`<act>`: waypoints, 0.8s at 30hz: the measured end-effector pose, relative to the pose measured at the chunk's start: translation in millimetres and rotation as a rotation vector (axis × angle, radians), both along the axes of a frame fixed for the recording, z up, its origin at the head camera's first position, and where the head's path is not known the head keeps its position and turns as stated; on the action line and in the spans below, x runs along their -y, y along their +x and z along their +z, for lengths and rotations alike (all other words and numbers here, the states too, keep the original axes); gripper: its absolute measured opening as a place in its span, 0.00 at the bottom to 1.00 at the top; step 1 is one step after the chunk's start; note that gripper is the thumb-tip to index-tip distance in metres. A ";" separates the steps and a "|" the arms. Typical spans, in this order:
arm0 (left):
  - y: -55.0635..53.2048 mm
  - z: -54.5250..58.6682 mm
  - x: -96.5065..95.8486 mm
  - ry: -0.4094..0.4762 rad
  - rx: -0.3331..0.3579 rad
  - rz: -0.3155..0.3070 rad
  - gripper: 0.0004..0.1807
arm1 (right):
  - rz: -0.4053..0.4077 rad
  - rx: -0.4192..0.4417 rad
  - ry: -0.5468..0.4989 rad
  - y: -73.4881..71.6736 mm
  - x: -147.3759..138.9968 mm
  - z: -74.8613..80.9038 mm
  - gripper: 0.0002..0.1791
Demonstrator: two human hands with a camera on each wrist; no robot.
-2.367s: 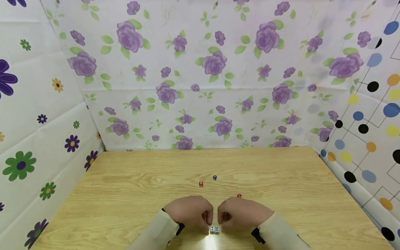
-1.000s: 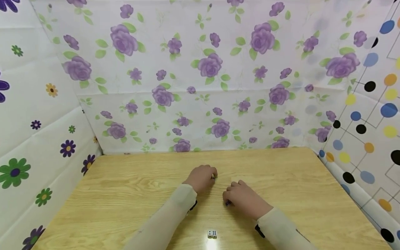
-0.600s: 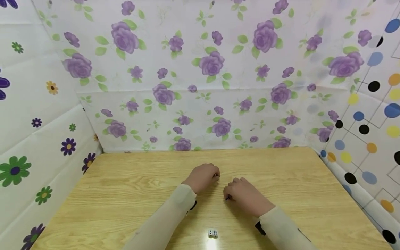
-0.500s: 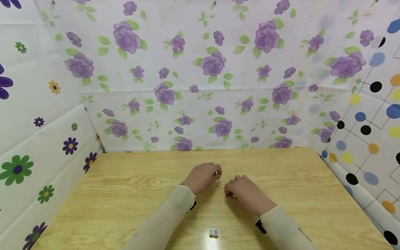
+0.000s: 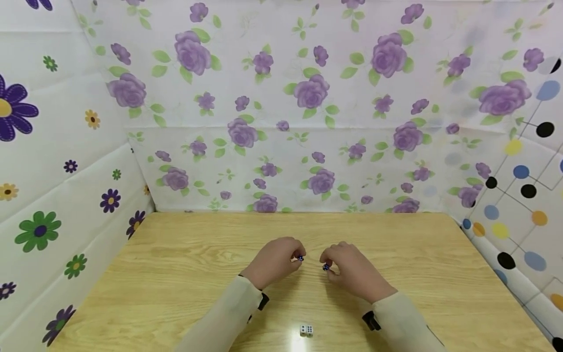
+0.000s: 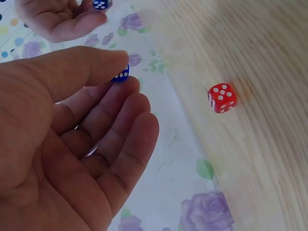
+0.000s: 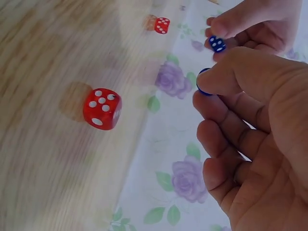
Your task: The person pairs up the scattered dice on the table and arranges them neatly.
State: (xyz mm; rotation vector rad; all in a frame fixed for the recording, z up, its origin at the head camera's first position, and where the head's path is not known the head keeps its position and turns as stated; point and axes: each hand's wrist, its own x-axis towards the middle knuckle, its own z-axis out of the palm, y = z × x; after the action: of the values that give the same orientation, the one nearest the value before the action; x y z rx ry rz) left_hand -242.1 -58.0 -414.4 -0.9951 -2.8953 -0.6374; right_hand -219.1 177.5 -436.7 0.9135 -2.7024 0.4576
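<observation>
My left hand [image 5: 276, 263] pinches a blue die [image 5: 301, 258] with white dots between thumb and fingertips, above the middle of the table. A little to its right, my right hand [image 5: 354, 270] holds a second blue die [image 5: 326, 267] the same way; most of that die is covered by the thumb in the right wrist view. The other fingers of both hands are loosely bent. Two red dice [image 7: 102, 109] [image 7: 162, 25] lie on the wood near the hands, hidden in the head view. The left wrist view shows one red die [image 6: 222, 98].
Two white dice [image 5: 303, 330] [image 5: 310, 330] sit side by side near the front of the wooden table [image 5: 198, 244]. A cloth wall with purple flowers [image 5: 312, 93] stands behind the table, with patterned cloths at both sides.
My hands have gone from beside the white dice to the middle of the table. Each has picked up a blue die, and both dice now show more plainly between the fingertips.
</observation>
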 end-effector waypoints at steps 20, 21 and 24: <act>12.9 -0.2 13.9 0.012 0.055 -0.042 0.07 | -0.016 0.085 -0.031 5.1 7.7 0.0 0.09; 12.9 -0.4 13.7 0.007 0.055 -0.044 0.07 | -0.015 0.084 -0.034 5.1 8.1 0.1 0.09; 12.6 -1.7 13.3 0.004 0.053 -0.051 0.07 | -0.002 0.087 -0.041 4.9 9.1 -0.1 0.10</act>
State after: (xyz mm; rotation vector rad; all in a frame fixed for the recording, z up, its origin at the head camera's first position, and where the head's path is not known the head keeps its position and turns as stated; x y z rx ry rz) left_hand -229.5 -71.2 -416.0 -1.0705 -2.9214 -0.6818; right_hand -214.2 168.4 -436.8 0.8999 -2.7599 0.5627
